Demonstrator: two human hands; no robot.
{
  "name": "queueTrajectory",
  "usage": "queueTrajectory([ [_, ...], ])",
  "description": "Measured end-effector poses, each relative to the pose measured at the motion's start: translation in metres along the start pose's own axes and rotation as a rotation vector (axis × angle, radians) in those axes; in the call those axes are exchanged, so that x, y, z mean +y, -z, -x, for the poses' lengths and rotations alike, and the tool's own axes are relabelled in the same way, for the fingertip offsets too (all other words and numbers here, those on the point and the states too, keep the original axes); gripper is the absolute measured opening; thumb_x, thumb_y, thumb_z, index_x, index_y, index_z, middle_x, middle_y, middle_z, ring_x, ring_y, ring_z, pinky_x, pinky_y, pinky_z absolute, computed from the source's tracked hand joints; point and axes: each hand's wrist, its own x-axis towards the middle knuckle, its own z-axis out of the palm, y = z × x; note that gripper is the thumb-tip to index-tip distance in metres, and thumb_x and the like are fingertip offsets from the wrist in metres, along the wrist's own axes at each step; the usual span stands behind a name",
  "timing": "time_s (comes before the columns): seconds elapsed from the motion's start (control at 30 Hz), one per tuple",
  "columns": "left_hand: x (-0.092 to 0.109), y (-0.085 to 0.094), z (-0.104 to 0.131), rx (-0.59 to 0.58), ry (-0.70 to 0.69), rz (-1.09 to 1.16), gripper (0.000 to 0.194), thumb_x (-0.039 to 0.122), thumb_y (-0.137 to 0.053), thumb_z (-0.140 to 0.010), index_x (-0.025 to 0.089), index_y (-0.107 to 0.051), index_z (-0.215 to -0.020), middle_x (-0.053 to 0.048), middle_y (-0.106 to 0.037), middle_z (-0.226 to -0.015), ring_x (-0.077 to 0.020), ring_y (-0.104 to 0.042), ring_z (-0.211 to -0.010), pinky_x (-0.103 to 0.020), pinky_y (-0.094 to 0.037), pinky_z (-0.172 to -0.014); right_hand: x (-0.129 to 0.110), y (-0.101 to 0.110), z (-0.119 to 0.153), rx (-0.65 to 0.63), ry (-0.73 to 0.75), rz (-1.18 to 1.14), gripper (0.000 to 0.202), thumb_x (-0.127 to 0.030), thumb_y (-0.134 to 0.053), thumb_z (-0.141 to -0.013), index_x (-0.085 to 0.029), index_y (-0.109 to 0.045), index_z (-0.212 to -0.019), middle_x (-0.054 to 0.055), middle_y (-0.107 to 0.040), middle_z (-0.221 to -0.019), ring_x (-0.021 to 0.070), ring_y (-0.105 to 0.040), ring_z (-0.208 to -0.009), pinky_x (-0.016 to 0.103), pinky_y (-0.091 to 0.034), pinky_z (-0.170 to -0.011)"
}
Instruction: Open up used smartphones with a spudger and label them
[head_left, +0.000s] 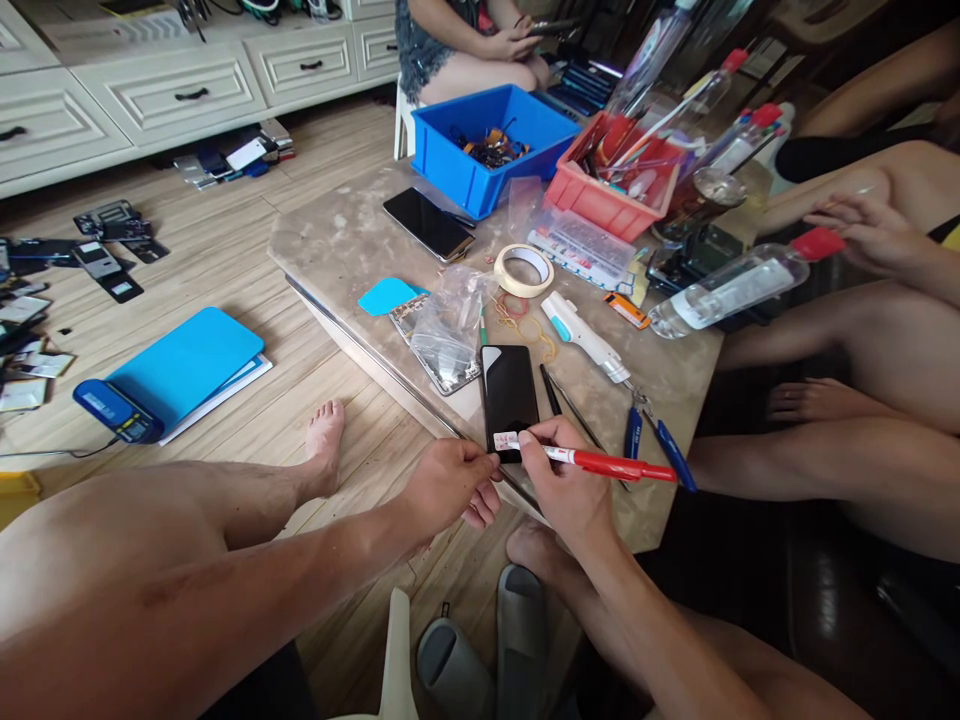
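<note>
A black smartphone lies near the table's front edge, with a small white label with reddish marks on its lower end. My left hand is closed, thumb and forefinger pinching the phone's lower left corner. In my right hand is a red and white marker, its tip at the label. Left of the phone, an opened phone part lies partly under a clear plastic bag. Black tweezers rest to the right of the phone, near blue-handled pliers.
Behind are a tape roll, a white pen-like tool, another phone, a blue bin and a red bin. A clear bottle leans at right, near another person's hand. Someone else sits at the back.
</note>
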Motion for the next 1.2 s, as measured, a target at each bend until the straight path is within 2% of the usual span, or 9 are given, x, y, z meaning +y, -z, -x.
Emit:
queueTrajectory([
  [0.17, 0.0005, 0.0005, 0.0001, 0.003, -0.002, -0.011, 0.016, 0.047, -0.07, -0.083, 0.031, -0.071, -0.078, 0.002, -0.065, -0.051, -0.0242, -0.073, -0.066, -0.031, -0.061, -0.054, -0.0006, -0.0005, 0.0003, -0.009, 0.006, 0.002, 0.023, -0.04, -0.058, -0.093, -0.023, -0.061, -0.078, -0.001, -0.069, -0.063, 0.0181, -0.064, -0.054, 0.029, -0.047, -0.054],
  [0.63, -0.0002, 0.0004, -0.0014, 0.0, -0.006, -0.019, 0.016, 0.046, -0.069, -0.084, 0.03, -0.072, -0.081, 0.001, -0.067, -0.052, -0.0244, -0.073, -0.065, -0.032, -0.062, -0.056, -0.0034, 0.0011, -0.0001, -0.004, 0.017, 0.011, 0.024, -0.04, -0.057, -0.093, -0.023, -0.061, -0.077, -0.001, -0.068, -0.061, 0.0178, -0.063, -0.053, 0.029, -0.045, -0.051],
  [0.9, -0.0014, 0.0009, -0.0015, -0.007, -0.005, -0.018, 0.017, 0.048, -0.068, -0.085, 0.032, -0.073, -0.085, -0.001, -0.069, -0.056, -0.0273, -0.075, -0.072, -0.034, -0.063, -0.059, -0.0045, 0.0016, -0.0013, -0.011, 0.012, 0.008, 0.023, -0.04, -0.057, -0.092, -0.024, -0.06, -0.076, -0.001, -0.067, -0.06, 0.0175, -0.062, -0.051, 0.028, -0.045, -0.05],
  [1.2, 0.0, 0.0002, -0.0012, -0.006, 0.017, -0.024, 0.017, 0.041, -0.066, -0.086, 0.03, -0.068, -0.073, -0.001, -0.068, -0.057, -0.0263, -0.075, -0.073, -0.034, -0.062, -0.06, -0.0046, 0.0011, -0.0013, -0.014, 0.014, -0.003, 0.024, -0.041, -0.057, -0.093, -0.024, -0.061, -0.077, -0.002, -0.066, -0.059, 0.0167, -0.061, -0.049, 0.028, -0.044, -0.049],
])
